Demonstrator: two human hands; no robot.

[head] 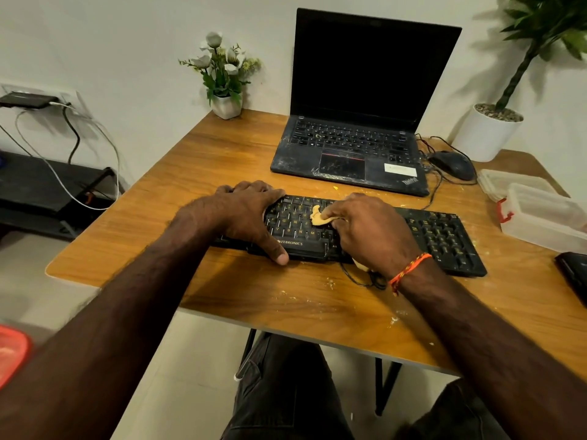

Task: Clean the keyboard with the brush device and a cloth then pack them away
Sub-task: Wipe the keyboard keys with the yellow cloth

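Note:
A black keyboard (441, 236) lies across the wooden table (222, 154). My left hand (251, 214) grips its left end, fingers over the far edge and thumb on the front edge. My right hand (368, 230) holds a small yellow cloth (316, 216) and presses it on the middle keys. A bit of the cloth shows below my right wrist. No brush device is visible.
An open black laptop (355, 147) stands behind the keyboard, with a mouse (452, 165) to its right. Clear plastic boxes (540, 214) sit at the right edge beside a dark object (575, 274). Two potted plants (225, 77) stand at the back. Crumbs dot the table front.

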